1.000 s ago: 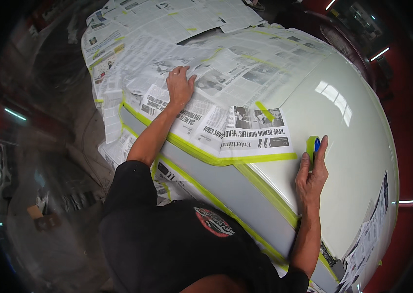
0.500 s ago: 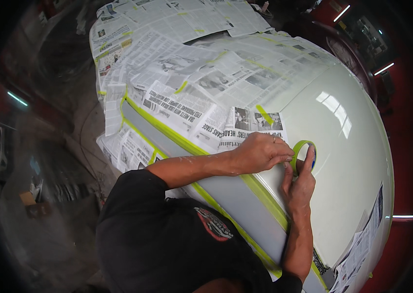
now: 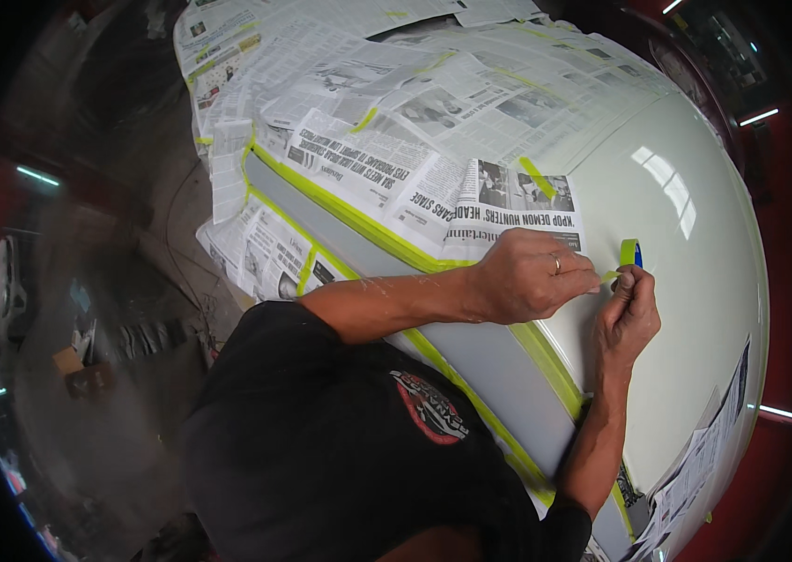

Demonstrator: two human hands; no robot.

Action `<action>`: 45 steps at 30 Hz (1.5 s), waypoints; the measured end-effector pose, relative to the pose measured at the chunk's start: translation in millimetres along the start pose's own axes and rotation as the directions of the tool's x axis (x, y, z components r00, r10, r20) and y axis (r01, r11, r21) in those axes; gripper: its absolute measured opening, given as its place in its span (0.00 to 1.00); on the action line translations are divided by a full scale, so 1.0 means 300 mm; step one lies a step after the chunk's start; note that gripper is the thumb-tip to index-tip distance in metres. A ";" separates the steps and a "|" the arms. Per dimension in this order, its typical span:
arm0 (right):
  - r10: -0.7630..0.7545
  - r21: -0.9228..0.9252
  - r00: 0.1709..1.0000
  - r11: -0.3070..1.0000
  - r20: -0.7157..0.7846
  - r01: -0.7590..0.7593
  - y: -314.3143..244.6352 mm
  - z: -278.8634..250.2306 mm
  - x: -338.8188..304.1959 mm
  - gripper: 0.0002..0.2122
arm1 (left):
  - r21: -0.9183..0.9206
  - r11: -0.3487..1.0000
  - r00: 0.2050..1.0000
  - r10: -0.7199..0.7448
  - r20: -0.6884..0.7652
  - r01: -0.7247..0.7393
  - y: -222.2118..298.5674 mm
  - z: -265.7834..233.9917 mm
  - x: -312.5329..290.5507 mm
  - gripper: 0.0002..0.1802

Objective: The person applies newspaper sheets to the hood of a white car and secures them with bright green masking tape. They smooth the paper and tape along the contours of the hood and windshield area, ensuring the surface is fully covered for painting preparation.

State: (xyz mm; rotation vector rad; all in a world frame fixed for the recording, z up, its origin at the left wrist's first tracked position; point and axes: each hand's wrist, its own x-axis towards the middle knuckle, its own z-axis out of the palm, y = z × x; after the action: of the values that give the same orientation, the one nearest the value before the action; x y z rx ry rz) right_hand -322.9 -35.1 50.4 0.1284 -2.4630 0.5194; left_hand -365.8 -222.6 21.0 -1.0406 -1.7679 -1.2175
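Over the glossy white car panel (image 3: 695, 300), my right hand (image 3: 630, 314) grips a roll of yellow-green masking tape (image 3: 627, 251). The pinched fingers of my left hand (image 3: 534, 276) are closed on the tape's loose end, with a short strip of tape (image 3: 608, 276) stretched between both hands. Just beyond my left hand, a newspaper sheet (image 3: 508, 222) lies on the panel, stuck down by a piece of tape (image 3: 537, 176). Beneath my left forearm runs a grey strip of bodywork (image 3: 480, 363), bordered by yellow-green tape.
Overlapping taped newspapers (image 3: 349, 80) cover the far left of the car. More folded newspaper (image 3: 695, 459) rests along the near right edge. A dark red car body (image 3: 686, 80) stands beyond the far right side. Clutter lies on the floor at left.
The tape roll has turned in my right hand and now shows nearly edge-on. A short strip now shows between my hands, which are slightly farther apart. The whole view has shifted a little.
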 end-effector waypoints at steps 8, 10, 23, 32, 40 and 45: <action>0.291 0.062 0.925 0.957 -0.244 -0.284 0.108 -0.034 0.054 0.11 | 0.196 0.800 0.765 -0.600 0.235 0.567 -0.242 -0.360 -0.008 0.09; 0.108 0.060 0.984 0.993 -0.141 -0.100 0.080 0.022 0.052 0.08 | 0.224 0.707 0.598 -0.694 0.400 0.671 -0.394 -0.487 -0.006 0.12; 0.198 -0.005 0.980 0.980 0.005 -0.198 0.028 0.019 0.024 0.06 | 0.278 0.689 0.266 -0.572 0.776 0.670 -0.657 -0.326 0.090 0.25; 0.148 0.005 0.989 0.989 -0.002 -0.148 0.018 0.012 0.028 0.05 | 0.411 0.729 0.200 -0.590 0.782 0.547 -0.674 -0.274 0.075 0.27; 0.153 -0.018 0.988 0.988 0.025 -0.152 0.018 0.010 0.022 0.06 | 0.527 0.747 0.306 -0.654 0.691 0.405 -0.641 -0.242 -0.021 0.42; 0.145 0.001 0.988 0.989 0.057 -0.145 0.001 0.029 0.025 0.07 | 0.664 0.611 0.456 -0.782 0.425 0.430 -0.716 -0.229 -0.088 0.73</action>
State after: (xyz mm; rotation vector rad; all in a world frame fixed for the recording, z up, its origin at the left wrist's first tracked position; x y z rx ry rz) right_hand -333.8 -38.0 48.3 -0.0349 -2.5389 0.5914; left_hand -542.2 -341.0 -59.5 -0.5223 -3.0846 -0.6753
